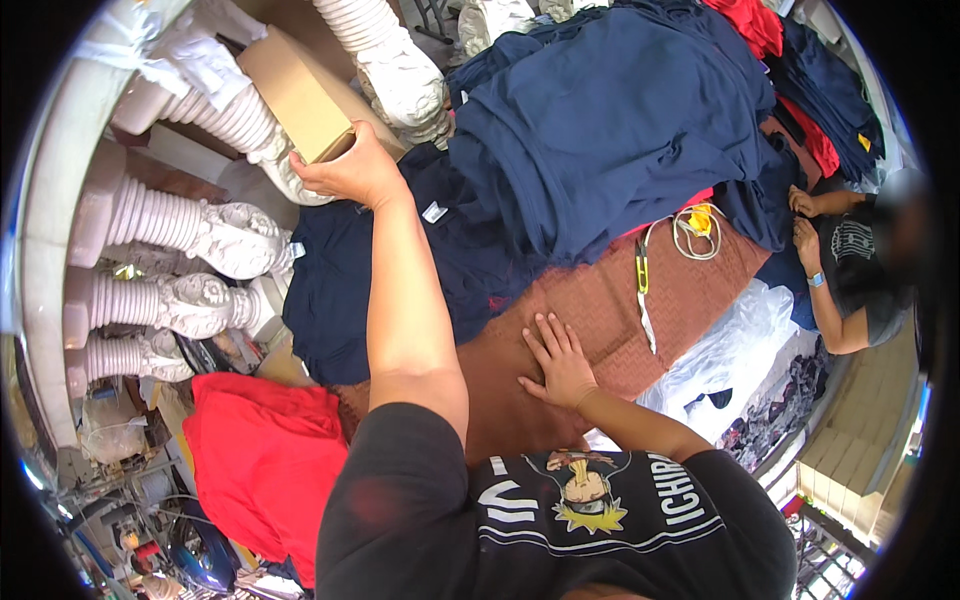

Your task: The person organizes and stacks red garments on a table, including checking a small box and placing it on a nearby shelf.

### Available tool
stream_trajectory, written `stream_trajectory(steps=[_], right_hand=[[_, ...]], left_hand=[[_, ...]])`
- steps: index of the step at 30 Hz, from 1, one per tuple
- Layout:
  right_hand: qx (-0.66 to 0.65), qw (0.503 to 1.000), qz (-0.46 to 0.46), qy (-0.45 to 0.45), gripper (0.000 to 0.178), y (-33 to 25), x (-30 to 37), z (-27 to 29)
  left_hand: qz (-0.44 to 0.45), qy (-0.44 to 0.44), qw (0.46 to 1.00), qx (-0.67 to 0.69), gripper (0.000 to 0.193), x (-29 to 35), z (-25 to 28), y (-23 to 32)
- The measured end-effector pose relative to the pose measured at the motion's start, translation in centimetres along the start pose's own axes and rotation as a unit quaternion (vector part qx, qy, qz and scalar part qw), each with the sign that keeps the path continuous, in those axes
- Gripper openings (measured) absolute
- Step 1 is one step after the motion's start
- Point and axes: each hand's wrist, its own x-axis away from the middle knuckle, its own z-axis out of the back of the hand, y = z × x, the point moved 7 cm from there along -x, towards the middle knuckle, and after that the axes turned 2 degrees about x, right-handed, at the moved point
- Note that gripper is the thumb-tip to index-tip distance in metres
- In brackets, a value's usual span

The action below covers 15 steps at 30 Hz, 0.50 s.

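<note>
At the upper left, my left hand (355, 168) is stretched far out, its fingers closed round the near end of a tan cardboard box (290, 95). My right hand (560, 368) lies flat with fingers spread on a brown patterned cloth (620, 310). Beside the cloth's far edge is a yellow box cutter (642, 270), with a white strip running down from it. A coil of white cord (697, 232) with a yellow piece lies nearby. Under my left forearm spreads a dark navy garment (400, 270) with a white label.
A tall heap of navy garments (610, 120) fills the far side. Red cloth (270, 460) hangs at the left. White carved balusters (210, 228) line the left rim. Clear plastic (730, 340) lies at the right, where another person's hands (806, 230) touch the dark cloth.
</note>
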Motion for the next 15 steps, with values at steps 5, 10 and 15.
stream_trajectory(steps=[5,10,15], right_hand=[[-0.027,0.999,0.005,0.033,0.077,0.0,0.4,0.3],[-0.223,0.973,0.013,0.062,0.075,-0.4,1.0,3.2],[-0.812,0.58,-0.017,-0.058,0.067,-4.0,2.7,8.7]], left_hand=[[-0.051,-0.097,0.992,0.064,0.076,0.8,8.8,4.5],[-0.168,-0.271,0.947,0.024,0.075,6.4,20.0,6.6],[-0.276,-0.449,0.85,0.001,0.075,17.8,28.7,5.9]])
